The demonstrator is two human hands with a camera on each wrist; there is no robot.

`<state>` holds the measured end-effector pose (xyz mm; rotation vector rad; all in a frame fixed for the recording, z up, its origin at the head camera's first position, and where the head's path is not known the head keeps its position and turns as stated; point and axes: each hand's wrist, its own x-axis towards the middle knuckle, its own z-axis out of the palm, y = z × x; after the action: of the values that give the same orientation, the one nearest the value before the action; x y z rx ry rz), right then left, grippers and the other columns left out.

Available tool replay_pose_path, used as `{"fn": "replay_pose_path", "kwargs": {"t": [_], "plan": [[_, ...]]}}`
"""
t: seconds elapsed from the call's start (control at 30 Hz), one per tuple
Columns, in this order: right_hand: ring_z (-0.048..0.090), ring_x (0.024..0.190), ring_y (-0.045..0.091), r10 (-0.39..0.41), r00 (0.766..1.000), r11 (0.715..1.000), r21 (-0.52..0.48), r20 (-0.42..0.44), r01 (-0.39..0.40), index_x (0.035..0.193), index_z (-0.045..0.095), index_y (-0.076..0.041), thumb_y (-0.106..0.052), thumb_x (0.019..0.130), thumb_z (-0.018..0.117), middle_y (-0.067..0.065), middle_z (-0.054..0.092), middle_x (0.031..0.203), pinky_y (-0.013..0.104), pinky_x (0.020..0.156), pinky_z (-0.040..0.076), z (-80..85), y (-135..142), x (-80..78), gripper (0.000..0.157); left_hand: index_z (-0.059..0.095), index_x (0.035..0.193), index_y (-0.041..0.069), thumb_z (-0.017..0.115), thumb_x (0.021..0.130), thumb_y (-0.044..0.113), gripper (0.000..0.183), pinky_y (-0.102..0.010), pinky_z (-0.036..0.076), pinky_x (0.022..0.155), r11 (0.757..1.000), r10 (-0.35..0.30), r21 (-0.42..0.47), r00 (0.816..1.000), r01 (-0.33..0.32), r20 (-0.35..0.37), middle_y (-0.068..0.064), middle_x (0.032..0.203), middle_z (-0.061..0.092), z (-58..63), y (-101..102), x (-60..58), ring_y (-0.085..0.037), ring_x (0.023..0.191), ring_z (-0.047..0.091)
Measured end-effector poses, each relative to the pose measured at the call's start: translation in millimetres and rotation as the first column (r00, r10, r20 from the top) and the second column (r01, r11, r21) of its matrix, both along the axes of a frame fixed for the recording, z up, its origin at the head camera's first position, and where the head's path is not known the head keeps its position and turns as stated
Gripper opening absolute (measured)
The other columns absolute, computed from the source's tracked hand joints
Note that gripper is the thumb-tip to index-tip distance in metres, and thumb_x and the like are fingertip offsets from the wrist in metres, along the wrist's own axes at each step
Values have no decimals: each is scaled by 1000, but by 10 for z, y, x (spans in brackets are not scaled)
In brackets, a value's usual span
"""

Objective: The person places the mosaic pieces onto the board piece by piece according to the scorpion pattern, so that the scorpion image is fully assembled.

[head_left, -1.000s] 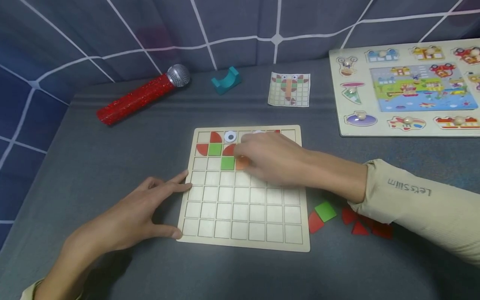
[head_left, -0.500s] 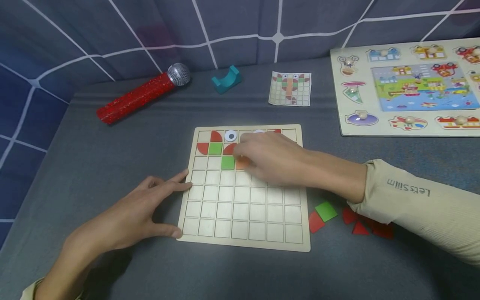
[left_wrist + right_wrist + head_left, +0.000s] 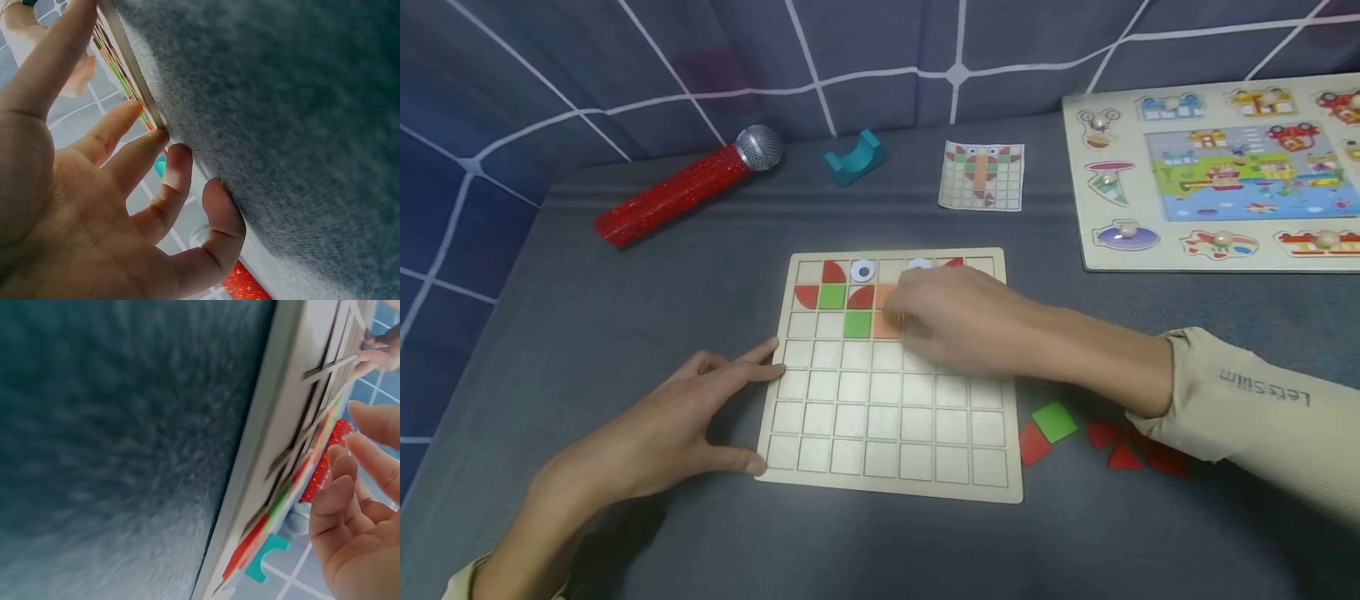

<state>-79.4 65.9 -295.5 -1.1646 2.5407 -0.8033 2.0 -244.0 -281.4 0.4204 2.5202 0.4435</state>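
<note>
The grey table top (image 3: 887, 554) lies before a dark blue cloth (image 3: 895, 42) with white lines. Nearest, the left hand (image 3: 685, 421) has its fingers spread, with the thumb and two fingertips touching the left edge of the grid board (image 3: 883, 425); it holds nothing. Just beside the lower right edge of this board, a green square piece (image 3: 1055, 422) lies at an angle next to a red rounded piece (image 3: 1034, 443), and other red pieces (image 3: 1168, 460) lie farther right, one of them a triangle (image 3: 1124, 457). The right hand (image 3: 973, 321) is the nearer one to these loose pieces: from it, they lie to the right and back toward the person. It is over the upper part of the board, beside the orange tiles (image 3: 886, 325), with fingers loosely bent; it is blurred, so probably it holds nothing. It hides several squares and part of one eye piece (image 3: 919, 263), and I cannot count the overlapping red pieces. Farther away lie a printed card (image 3: 977, 192), a teal holder (image 3: 853, 164), a red microphone (image 3: 673, 196) and a knobbed puzzle (image 3: 1217, 232), cut off at the right
</note>
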Motion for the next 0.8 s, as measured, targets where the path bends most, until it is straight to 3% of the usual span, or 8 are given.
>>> {"fn": "replay_pose_path", "kwargs": {"t": [0.1,0.23,0.53,0.63,0.8], "plan": [[53,77,13,1,1000,1000,-29,27,0,99,73,-12,-3,85,65,-4,61,88,32,72,45,27,122,71,19,46,147,28,84,64,58,97,-48,45,86,1000,-3,1,1000,3,1,9,161,22,1,3,-2,-23,119,40],[57,83,11,-8,999,1000,-27,43,9,105,74,-11,-6,84,70,-4,64,96,34,77,48,43,318,172,23,45,148,28,85,64,57,97,-49,45,86,1000,-9,-5,1000,9,1,8,161,23,9,10,-7,-24,119,41],[52,75,2,-35,997,999,34,68,33,107,72,-22,-15,83,78,-15,59,98,27,67,47,34,725,417,27,46,147,29,88,64,51,95,-46,46,85,1000,-3,-5,1000,3,4,9,161,23,26,17,-8,-23,119,40],[53,80,-2,-38,997,997,66,61,34,110,70,-27,-21,82,80,-18,57,102,26,69,49,-7,872,472,30,46,147,29,89,63,50,96,-46,46,85,1000,9,-10,1000,-9,9,8,161,25,30,16,-6,-24,119,40],[48,71,-4,-67,996,989,133,67,57,116,67,-34,-26,82,81,-21,54,103,24,62,44,-135,1147,550,38,48,146,29,89,64,50,94,-46,46,86,1000,-2,-7,1000,1,-4,8,161,25,30,15,-1,-23,118,41]]}}
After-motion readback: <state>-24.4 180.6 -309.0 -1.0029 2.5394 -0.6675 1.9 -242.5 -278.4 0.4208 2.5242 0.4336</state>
